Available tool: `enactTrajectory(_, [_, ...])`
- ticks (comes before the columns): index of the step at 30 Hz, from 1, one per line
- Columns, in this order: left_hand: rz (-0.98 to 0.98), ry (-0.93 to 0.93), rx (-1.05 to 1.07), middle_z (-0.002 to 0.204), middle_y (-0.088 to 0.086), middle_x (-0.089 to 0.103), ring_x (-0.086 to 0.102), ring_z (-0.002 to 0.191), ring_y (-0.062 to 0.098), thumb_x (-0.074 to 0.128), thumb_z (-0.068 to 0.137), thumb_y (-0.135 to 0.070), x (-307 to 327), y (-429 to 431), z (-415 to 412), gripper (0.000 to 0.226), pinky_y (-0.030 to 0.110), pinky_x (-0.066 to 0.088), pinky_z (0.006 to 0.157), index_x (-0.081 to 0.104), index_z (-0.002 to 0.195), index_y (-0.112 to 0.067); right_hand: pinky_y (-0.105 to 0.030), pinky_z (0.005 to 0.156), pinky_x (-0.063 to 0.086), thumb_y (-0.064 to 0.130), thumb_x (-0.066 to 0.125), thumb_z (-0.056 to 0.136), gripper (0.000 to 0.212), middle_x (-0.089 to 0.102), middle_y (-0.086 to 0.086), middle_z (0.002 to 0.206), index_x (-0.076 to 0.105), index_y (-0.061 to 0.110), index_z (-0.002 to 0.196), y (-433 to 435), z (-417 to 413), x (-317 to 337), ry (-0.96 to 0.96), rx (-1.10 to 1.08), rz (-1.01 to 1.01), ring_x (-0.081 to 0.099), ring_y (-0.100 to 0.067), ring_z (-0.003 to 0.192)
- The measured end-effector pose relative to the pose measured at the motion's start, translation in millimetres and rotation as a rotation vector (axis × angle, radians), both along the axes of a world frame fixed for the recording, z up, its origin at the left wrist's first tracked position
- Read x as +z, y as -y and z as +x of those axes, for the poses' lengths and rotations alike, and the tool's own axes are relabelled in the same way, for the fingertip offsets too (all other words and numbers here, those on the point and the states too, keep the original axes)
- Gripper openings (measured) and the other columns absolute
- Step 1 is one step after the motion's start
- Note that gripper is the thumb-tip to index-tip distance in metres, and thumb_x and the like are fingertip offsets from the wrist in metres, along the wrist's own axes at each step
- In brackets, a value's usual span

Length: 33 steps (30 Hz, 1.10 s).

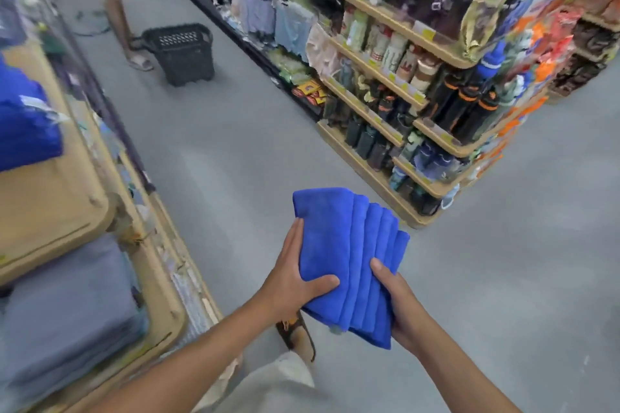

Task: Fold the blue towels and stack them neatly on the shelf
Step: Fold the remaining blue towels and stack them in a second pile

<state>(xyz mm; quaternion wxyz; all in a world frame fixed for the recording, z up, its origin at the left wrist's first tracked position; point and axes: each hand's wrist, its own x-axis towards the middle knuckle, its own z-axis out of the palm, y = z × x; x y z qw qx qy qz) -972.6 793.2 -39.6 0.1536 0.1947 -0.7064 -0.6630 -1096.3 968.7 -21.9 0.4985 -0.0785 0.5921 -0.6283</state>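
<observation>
Grey aisle floor (235, 151) lies underfoot; nearest, the left hand (295, 282) and right hand (401, 302) each grip a fanned stack of folded blue towels (335, 238), thumbs pressed on top, held in the air above the floor. Just left stands a tan shelf (50, 204) bearing grey folded cloth (67, 305) and, higher, a blue pile (23, 124); farther off are stocked racks (385, 94), a black basket (183, 54) and another person's legs (117, 10).
</observation>
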Motion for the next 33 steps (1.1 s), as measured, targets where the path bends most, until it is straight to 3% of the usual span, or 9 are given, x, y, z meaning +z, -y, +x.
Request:
enactTrajectory(4, [-0.013,-0.025,0.147,0.156,-0.033,0.024,0.03,0.144,-0.006,0.08,0.067,-0.07,5,61,-31,0.108,0.011,0.036,0.105,0.012,0.149,-0.058,-0.039,0.097,0.056,0.052,0.068,0.094,0.053,0.06,-0.011,0.143,0.058,0.028,0.14,79,-56,8,0.01,0.136,-0.009,0.059,-0.033,0.131])
enactTrajectory(8, [-0.035,-0.048,0.267,0.156,-0.029,0.026,0.031,0.145,-0.001,0.081,0.068,-0.066,18,123,-53,0.108,0.026,0.034,0.11,0.014,0.151,-0.054,-0.038,0.096,0.056,0.053,0.067,0.094,0.053,0.061,-0.01,0.143,0.057,0.028,0.141,162,-95,26,-0.01,0.297,-0.022,0.059,-0.032,0.13])
enactTrajectory(11, [-0.066,-0.036,0.377,0.154,-0.032,0.028,0.031,0.144,-0.003,0.08,0.065,-0.07,32,167,-59,0.105,0.023,0.033,0.109,0.016,0.148,-0.057,-0.038,0.095,0.057,0.056,0.071,0.089,0.06,0.062,-0.011,0.141,0.058,0.026,0.14,222,-111,37,-0.014,0.4,-0.033,0.061,-0.032,0.129])
enactTrajectory(16, [-0.14,0.007,0.627,0.15,-0.042,0.025,0.027,0.141,-0.014,0.078,0.065,-0.073,59,225,-41,0.101,-0.001,0.028,0.101,0.014,0.143,-0.066,-0.039,0.092,0.059,0.06,0.08,0.077,0.081,0.065,-0.01,0.137,0.054,0.021,0.143,323,-113,60,0.021,0.635,-0.064,0.063,-0.032,0.125])
enactTrajectory(18, [-0.167,0.013,0.735,0.156,-0.03,0.027,0.027,0.145,-0.005,0.079,0.068,-0.07,69,244,-29,0.106,0.007,0.028,0.109,0.016,0.152,-0.051,-0.042,0.093,0.058,0.06,0.083,0.073,0.088,0.064,-0.011,0.138,0.052,0.019,0.144,364,-109,69,0.055,0.747,-0.08,0.063,-0.033,0.126])
enactTrajectory(22, [-0.26,0.026,0.985,0.164,-0.014,0.021,0.021,0.152,0.01,0.079,0.071,-0.067,88,276,-7,0.117,0.048,0.022,0.123,0.01,0.159,-0.034,-0.042,0.095,0.057,0.058,0.08,0.077,0.084,0.063,-0.013,0.14,0.051,0.018,0.145,443,-95,89,0.076,0.98,-0.134,0.061,-0.034,0.128])
enactTrajectory(24, [-0.305,0.01,1.11,0.165,-0.007,0.023,0.022,0.153,0.016,0.08,0.073,-0.063,103,289,-1,0.116,0.052,0.022,0.121,0.012,0.16,-0.027,-0.041,0.094,0.057,0.057,0.081,0.077,0.083,0.063,-0.014,0.14,0.053,0.017,0.144,481,-87,99,0.098,1.096,-0.17,0.061,-0.034,0.127])
enactTrajectory(29, [-0.307,0.038,1.454,0.162,-0.018,0.025,0.026,0.15,0.008,0.08,0.066,-0.071,137,300,9,0.119,0.044,0.03,0.118,0.012,0.158,-0.04,-0.041,0.093,0.058,0.057,0.085,0.073,0.084,0.064,-0.012,0.139,0.056,0.019,0.142,568,-55,123,0.144,1.403,-0.233,0.062,-0.033,0.126])
enactTrajectory(33, [-0.372,0.114,1.738,0.155,-0.037,0.021,0.02,0.145,-0.011,0.071,0.059,-0.084,158,297,26,0.108,0.014,0.025,0.115,0.014,0.147,-0.061,-0.04,0.092,0.059,0.06,0.088,0.065,0.091,0.066,-0.008,0.136,0.057,0.021,0.141,615,-1,141,0.152,1.641,-0.249,0.065,-0.028,0.124])
